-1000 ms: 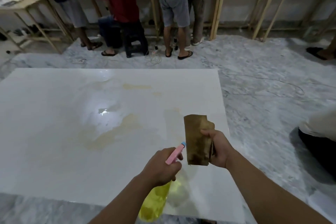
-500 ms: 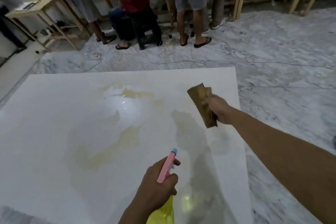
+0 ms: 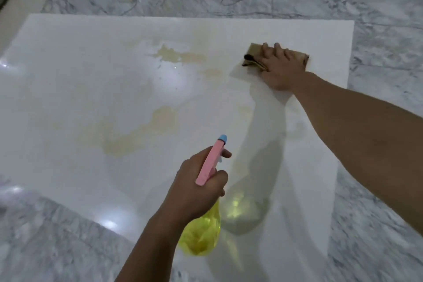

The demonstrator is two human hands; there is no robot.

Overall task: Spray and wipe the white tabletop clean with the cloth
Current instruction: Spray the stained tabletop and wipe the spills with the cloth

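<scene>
On marble floor (image 3: 377,18), stained white tabletop (image 3: 91,89).

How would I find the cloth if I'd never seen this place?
Look at the big white tabletop and go to its far right corner. There the right hand presses flat on the cloth, a folded brown rectangle. The yellowish stains nearby are pale and ragged; the cloth is darker with straight edges.

Legible text, labels, brands, numbers, signs: none. The spray bottle (image 3: 201,233), with yellow body and pink trigger head, shows no readable label; the brown cloth (image 3: 254,54) and the white tabletop (image 3: 91,89) carry no markings.
</scene>
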